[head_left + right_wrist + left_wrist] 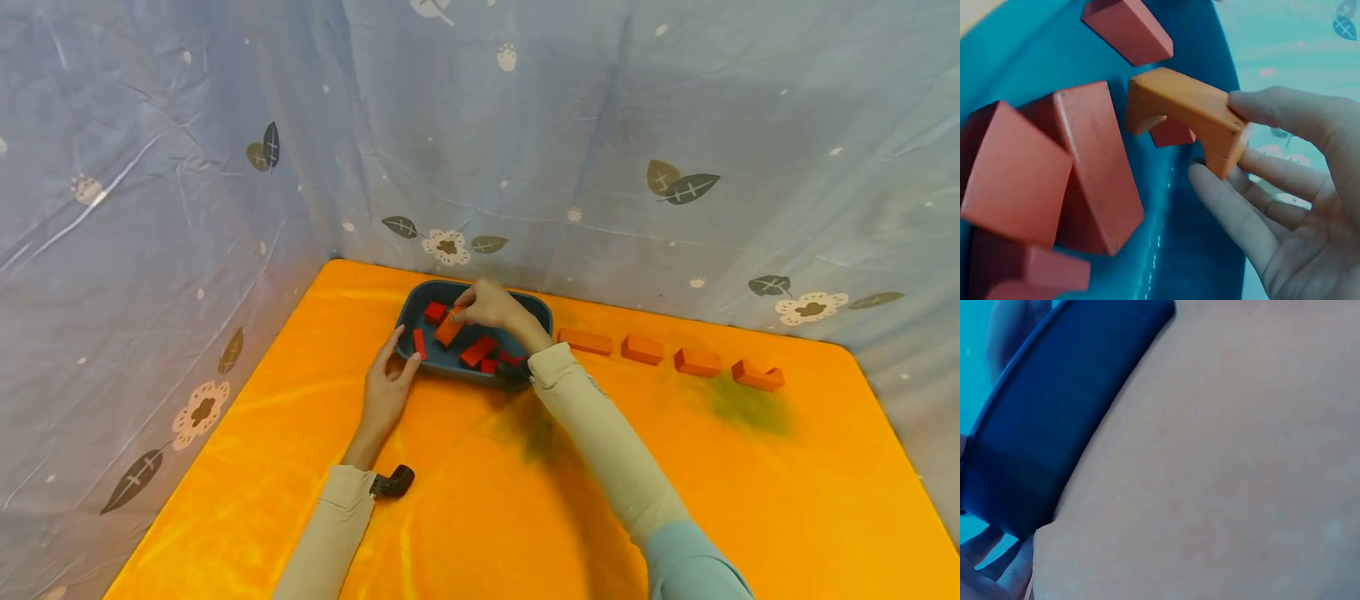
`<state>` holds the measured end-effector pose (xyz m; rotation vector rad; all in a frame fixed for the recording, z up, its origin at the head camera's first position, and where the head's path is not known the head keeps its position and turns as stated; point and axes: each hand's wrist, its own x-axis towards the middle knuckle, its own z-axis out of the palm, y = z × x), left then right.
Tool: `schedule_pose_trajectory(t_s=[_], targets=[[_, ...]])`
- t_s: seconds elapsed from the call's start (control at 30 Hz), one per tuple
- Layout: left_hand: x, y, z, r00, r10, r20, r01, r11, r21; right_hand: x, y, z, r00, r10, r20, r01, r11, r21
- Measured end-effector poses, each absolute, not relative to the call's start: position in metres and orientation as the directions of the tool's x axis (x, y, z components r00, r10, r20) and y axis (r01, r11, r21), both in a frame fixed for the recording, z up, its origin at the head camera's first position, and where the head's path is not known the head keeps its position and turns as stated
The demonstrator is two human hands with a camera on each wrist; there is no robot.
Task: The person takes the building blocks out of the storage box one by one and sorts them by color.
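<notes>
In the head view, a dark blue plastic tub holds several red blocks, one of them a narrow red block near the left end. My right hand is over the tub, pinching an orange arch-shaped block by one end between thumb and fingers. In the right wrist view the arch is tilted above a small red block. Larger red blocks lie beside it. My left hand grips the tub's near left corner, its thumb at the front rim and its fingers along the left side.
Right of the tub, several orange blocks form a spaced row; the rightmost block has a curved notch. An orange cloth covers the table. Pale patterned curtains stand behind and along the left side.
</notes>
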<state>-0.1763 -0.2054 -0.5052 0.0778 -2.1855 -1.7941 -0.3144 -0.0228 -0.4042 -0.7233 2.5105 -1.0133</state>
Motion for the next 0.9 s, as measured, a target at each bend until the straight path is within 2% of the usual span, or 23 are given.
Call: schedule_pose_trajectory(t_s=[0.27,0.5,0.7,0.9], targets=[[-0.163,-0.198,-0.473,-0.961,-0.21,0.182,0.138,0.206,0.969,-0.312,0.011,-0.404,-0.892,-0.434,-0.125,-0.128,0.508,-0.852],[-0.16,-0.197,-0.47,-0.958,-0.216,0.188,0.143,0.208,0.968,-0.31,0.035,-0.402,-0.914,-0.377,-0.152,0.007,0.36,-0.933],[-0.162,-0.197,-0.471,-0.959,-0.213,0.187,0.143,0.206,0.968,-0.311,0.054,-0.4,-0.929,-0.33,-0.17,0.09,0.242,-0.966],[-0.162,-0.195,-0.471,-0.961,-0.214,0.174,0.131,0.204,0.97,-0.309,0.081,-0.404,-0.937,-0.307,-0.163,0.107,0.191,-0.976]])
